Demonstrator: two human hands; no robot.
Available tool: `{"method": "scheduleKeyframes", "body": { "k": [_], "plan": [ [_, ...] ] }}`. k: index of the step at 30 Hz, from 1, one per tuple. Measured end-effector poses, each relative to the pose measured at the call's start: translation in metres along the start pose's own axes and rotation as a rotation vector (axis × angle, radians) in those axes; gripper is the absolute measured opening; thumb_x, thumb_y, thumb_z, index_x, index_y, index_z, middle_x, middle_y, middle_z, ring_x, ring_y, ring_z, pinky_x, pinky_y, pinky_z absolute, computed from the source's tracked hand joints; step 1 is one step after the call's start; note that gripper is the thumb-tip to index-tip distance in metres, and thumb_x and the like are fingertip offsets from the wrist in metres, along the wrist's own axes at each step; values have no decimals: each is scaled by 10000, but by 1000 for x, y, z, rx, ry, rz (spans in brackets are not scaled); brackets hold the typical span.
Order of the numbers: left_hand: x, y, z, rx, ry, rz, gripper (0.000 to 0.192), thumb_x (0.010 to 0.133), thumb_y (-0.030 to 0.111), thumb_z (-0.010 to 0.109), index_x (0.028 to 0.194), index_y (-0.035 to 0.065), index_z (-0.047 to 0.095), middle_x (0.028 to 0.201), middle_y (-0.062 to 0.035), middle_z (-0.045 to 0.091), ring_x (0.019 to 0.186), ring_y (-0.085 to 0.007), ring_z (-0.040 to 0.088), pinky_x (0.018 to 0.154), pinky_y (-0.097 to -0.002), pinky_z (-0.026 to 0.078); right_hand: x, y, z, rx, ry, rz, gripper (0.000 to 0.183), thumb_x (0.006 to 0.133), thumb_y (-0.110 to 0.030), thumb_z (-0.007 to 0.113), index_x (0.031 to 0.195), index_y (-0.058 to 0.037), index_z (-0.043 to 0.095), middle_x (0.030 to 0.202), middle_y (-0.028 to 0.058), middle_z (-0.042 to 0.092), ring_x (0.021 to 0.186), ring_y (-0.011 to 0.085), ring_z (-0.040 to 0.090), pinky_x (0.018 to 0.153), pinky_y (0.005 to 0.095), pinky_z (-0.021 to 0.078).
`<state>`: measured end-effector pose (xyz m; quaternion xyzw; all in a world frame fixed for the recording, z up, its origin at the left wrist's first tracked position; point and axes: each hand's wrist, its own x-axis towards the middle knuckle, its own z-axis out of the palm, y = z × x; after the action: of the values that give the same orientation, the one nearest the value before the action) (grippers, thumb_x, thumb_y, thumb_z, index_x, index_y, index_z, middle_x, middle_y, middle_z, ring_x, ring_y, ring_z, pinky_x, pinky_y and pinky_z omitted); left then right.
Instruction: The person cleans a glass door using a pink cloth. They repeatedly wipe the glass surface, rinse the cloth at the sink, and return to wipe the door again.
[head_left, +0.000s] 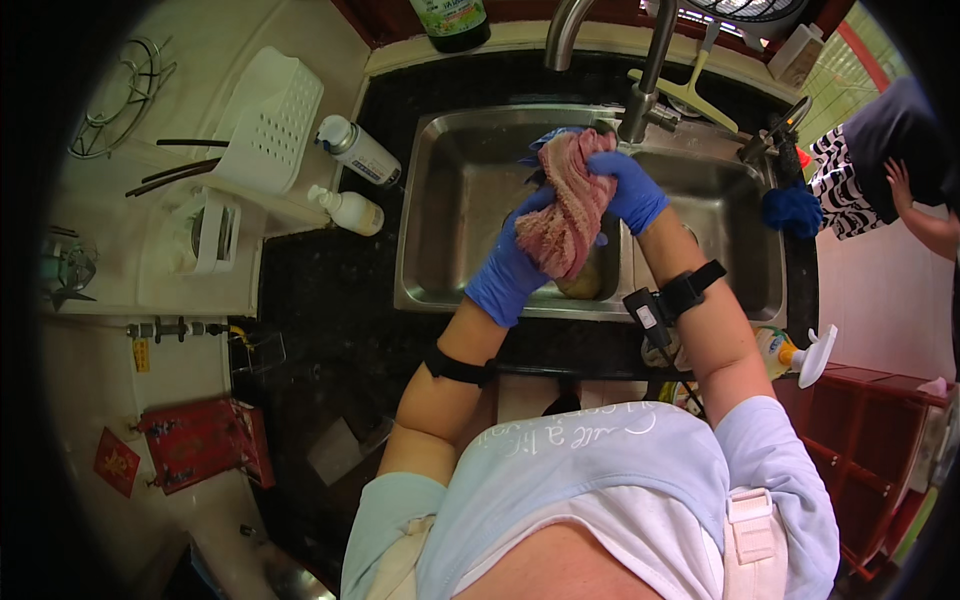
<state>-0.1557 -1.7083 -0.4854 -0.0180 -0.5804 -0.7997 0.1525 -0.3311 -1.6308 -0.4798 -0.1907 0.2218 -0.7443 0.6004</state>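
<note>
A twisted pink cloth is held over the left basin of a stainless steel double sink. My left hand, in a blue rubber glove, grips its lower left side; the cloth hides some of the fingers. At the cloth's upper right, my right hand, gloved the same way, is closed on it with the thumb on top. Blue glove material also shows behind the cloth's upper end. A rounded yellowish thing lies in the basin under the cloth, partly hidden.
A metal faucet rises behind the sink. Two bottles stand left of it. A squeegee lies behind, a blue scrubber at the right rim. A spray bottle is near my right arm. Another person stands at the right.
</note>
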Motion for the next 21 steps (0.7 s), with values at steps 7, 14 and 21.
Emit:
{"method": "scheduleKeyframes", "body": {
  "k": [7, 14, 21],
  "plan": [
    [2, 41, 11, -814, 104, -606, 581, 970, 498, 373, 1401, 109, 350, 1405, -131, 413, 1257, -313, 453, 1074, -518, 350, 1, -29, 64, -1092, 166, -334, 337, 691, -107, 746, 993, -23, 624, 966, 52, 638, 872, 139, 608, 820, 274, 494],
    [28, 19, 9, -1044, 315, -213, 475, 948, 428, 457, 1233, 54, 515, 1245, -142, 545, 1120, -311, 557, 970, -500, 452, -17, 17, 69, -925, 469, -643, 352, 691, -148, 799, 969, -49, 608, 936, 54, 627, 854, 132, 605, 805, 275, 501],
    [49, 33, 18, 77, 706, 288, 145, 804, 25, 632, 945, -10, 628, 938, -96, 675, 821, -190, 656, 824, -284, 523, -25, 43, 72, -196, 569, -302, 373, 792, -237, 733, 1076, -52, 577, 990, 73, 628, 896, 183, 629, 796, 303, 525]
  ]
}}
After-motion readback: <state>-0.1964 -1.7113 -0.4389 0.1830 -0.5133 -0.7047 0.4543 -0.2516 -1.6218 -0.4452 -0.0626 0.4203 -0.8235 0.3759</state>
